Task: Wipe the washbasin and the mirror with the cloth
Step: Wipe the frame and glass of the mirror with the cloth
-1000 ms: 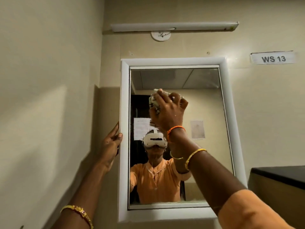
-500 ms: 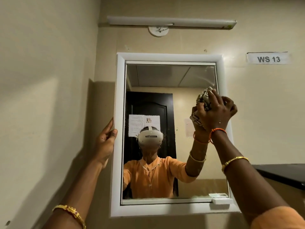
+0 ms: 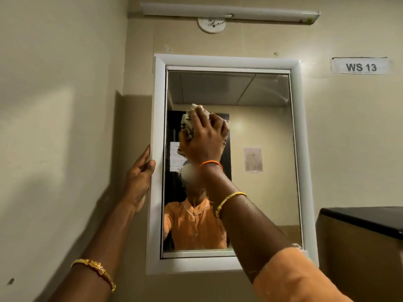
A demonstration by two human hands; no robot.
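A white-framed mirror (image 3: 261, 118) hangs on the beige wall straight ahead. My right hand (image 3: 205, 138) presses a bunched, pale patterned cloth (image 3: 188, 123) against the glass in its upper left part. My left hand (image 3: 139, 179) grips the frame's left edge at mid height, thumb on the front of the frame. The glass reflects a person in an orange top, partly hidden by my right arm. The washbasin is out of view.
A tube light (image 3: 231, 15) runs above the mirror. A label reading WS 13 (image 3: 361, 66) is stuck on the wall to the right. A dark-topped ledge (image 3: 366, 219) juts out at lower right. A side wall (image 3: 54, 127) stands close on the left.
My right hand has swept the cloth across the glass, out to the right edge and back to the upper left. My left hand has stayed on the frame's left edge.
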